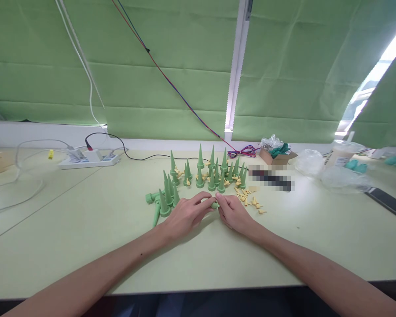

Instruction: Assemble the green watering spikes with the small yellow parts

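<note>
My left hand [188,214] has its fingers closed round a small green piece [214,205] at the middle of the table. Against that piece, my right hand [233,213] is pinched; whatever lies between its fingertips is too small to tell. Behind both hands stand several green cones [200,177] on round bases, some with small yellow parts on them. Beside my left hand, one green cone piece [156,210] lies on its side. Loose yellow parts [245,193] are scattered just beyond my right hand.
On the left, a white power strip [89,161] sits with cables and a yellow item [50,154]. Toward the right are a cardboard box [274,157], a plastic bag [309,162], a cup [339,155] and a dark flat device [390,203]. A black cable runs behind the cones.
</note>
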The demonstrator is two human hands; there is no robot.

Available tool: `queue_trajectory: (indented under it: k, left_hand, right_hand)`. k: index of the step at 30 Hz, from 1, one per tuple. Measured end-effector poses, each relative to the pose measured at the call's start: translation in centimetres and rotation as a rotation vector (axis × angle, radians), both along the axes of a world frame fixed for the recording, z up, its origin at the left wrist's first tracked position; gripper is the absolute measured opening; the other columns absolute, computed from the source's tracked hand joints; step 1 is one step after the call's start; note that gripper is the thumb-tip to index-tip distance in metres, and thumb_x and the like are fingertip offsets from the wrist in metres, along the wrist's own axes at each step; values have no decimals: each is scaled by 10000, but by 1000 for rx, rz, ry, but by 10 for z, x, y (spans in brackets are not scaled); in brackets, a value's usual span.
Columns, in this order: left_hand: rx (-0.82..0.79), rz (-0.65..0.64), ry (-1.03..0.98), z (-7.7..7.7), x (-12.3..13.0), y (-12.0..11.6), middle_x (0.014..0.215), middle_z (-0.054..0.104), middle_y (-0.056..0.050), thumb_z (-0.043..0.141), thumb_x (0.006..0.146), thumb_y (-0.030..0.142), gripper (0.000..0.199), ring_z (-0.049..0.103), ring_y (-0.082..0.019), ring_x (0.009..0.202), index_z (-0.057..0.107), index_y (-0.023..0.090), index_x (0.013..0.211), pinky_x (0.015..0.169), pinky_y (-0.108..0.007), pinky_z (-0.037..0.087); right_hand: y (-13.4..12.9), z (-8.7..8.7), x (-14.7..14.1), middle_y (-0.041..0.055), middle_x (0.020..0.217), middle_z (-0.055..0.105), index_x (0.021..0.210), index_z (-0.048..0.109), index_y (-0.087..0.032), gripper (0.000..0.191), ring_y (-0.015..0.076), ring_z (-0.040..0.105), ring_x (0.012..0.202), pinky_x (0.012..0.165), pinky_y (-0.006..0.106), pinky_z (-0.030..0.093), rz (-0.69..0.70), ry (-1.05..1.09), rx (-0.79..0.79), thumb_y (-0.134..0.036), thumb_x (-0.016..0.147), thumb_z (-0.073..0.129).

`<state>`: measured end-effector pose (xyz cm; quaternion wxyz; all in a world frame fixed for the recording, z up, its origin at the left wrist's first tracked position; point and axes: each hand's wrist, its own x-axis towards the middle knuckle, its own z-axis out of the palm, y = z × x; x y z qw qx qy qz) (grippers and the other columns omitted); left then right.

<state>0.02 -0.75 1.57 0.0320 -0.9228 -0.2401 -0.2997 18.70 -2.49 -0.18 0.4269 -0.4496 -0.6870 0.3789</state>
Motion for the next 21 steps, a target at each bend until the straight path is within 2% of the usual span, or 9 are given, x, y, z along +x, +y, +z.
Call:
queue_trajectory:
  k: [3,7,10,13,17,21]
  left_hand:
    - [-76,-33,-67,1,1,1,1136,637,-94,412,1000,208,238,643,-133,806,564,207,1182,644,-222,460]
    - [-195,-12,-184,2,2,3,1008,633,-70,426,994,212,177,610,-134,800,593,181,1042,700,-234,463]
    - [-274,41,-245,3,3,5,828,595,-27,437,991,249,181,567,-127,713,580,169,914,642,-227,434]
    - [-388,72,-246,3,4,5,686,489,11,429,992,294,283,514,-116,641,515,167,754,579,-216,393]
    - [-556,76,-269,2,4,4,675,426,20,428,987,339,361,498,-101,612,435,167,669,525,-200,368]
    - [-678,39,-315,2,4,4,700,442,26,445,975,357,335,512,-81,563,456,165,701,493,-192,368]
  right_hand:
    - [1,-1,1,-57,381,328,553,334,-214,591,89,301,371,415,245,253,7,20,-4,-624,974,269]
    - [-2,2,1,-62,393,326,571,370,-209,569,88,311,368,422,237,263,26,34,-30,-582,992,284]
    - [-5,6,1,-68,416,340,616,403,-207,514,87,320,373,427,233,267,52,42,-46,-533,1004,316]
    - [-6,6,1,-69,430,337,625,412,-205,496,87,323,383,435,236,271,70,36,-41,-509,1009,327]
    - [-5,4,3,-56,440,360,601,403,-200,506,94,344,413,463,242,289,63,-26,13,-490,1010,332]
    - [-5,3,4,-45,461,395,595,407,-195,490,100,365,449,509,247,318,43,-91,88,-441,1014,341]
